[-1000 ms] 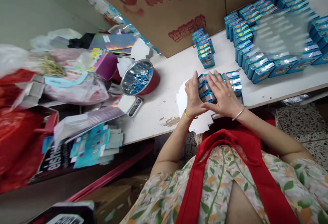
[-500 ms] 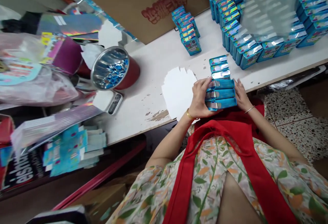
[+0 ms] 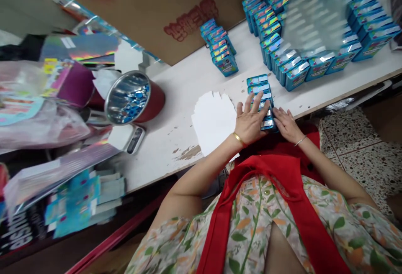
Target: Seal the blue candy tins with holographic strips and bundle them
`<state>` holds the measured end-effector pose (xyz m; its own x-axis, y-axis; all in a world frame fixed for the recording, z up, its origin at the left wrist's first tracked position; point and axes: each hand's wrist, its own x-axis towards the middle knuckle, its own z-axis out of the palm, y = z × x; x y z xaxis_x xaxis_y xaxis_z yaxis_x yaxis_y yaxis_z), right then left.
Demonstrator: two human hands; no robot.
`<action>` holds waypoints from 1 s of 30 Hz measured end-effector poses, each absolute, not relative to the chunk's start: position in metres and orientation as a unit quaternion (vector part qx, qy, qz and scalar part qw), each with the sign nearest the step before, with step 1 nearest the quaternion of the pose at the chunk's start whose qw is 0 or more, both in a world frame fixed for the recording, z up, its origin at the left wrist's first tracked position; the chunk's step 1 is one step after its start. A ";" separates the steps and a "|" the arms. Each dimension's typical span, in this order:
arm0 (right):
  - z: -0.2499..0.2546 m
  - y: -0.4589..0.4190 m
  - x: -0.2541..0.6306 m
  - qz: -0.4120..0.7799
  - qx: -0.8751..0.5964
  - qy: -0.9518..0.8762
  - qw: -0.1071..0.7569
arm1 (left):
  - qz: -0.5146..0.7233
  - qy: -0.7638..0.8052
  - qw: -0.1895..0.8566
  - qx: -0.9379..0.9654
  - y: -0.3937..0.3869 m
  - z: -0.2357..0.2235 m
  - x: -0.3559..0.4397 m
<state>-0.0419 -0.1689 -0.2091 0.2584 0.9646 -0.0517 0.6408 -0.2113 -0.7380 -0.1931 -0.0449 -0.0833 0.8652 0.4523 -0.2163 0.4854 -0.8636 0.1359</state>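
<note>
A short row of small blue candy boxes (image 3: 258,80) stands on the table close to my body, their shiny top flaps facing up. My left hand (image 3: 250,120) lies over the left side and top of this row with its fingers spread, covering part of several boxes. Along the row's right side rests my right hand (image 3: 286,126), its fingers stretched out flat beside the nearer boxes. Just left of my left hand, a fanned stack of white cards (image 3: 213,119) lies on the table.
A metal pot (image 3: 153,102) with blue wrapped pieces stands left, beside a small scale (image 3: 135,139). More blue boxes (image 3: 223,52) stand against a large cardboard box (image 3: 141,14). A big group of boxes (image 3: 297,75) at the right carries a translucent sheet (image 3: 314,23). Flattened blue cartons (image 3: 75,201) lie lower left.
The three boxes held between my hands have gone down onto the table, lengthening the row. My left hand has loosened and spread over the tops; my right hand stays beside them. The view shifted slightly.
</note>
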 end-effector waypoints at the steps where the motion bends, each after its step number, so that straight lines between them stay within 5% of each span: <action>1: -0.210 -0.170 -0.045 0.260 -0.732 -0.551 0.304 | -0.101 0.232 0.091 0.963 -0.045 -0.085 -0.192; 5: -0.202 -0.171 -0.047 0.222 -0.740 -0.544 0.327 | -0.138 0.188 0.105 0.967 -0.045 -0.097 -0.188; 9: -0.163 -0.138 0.011 0.064 -0.771 -0.525 0.355 | -0.120 0.173 0.126 0.969 -0.042 -0.106 -0.185; 13: -0.119 -0.072 0.117 -0.035 -0.811 -0.517 0.271 | -0.059 0.159 0.191 0.967 -0.032 -0.113 -0.192; 20: -0.125 -0.016 0.206 0.104 -0.863 -0.463 0.172 | 0.130 0.127 0.288 0.940 -0.016 -0.109 -0.223; 30: -0.120 -0.003 0.200 0.034 -0.909 -0.374 0.181 | 0.192 0.144 0.395 0.887 0.006 -0.104 -0.201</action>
<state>0.1999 -0.0034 -0.1196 0.7177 0.6925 0.0731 0.6675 -0.6543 -0.3554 -0.2007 0.0059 -0.1044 0.8850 0.4069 0.2262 0.1040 -0.6464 0.7559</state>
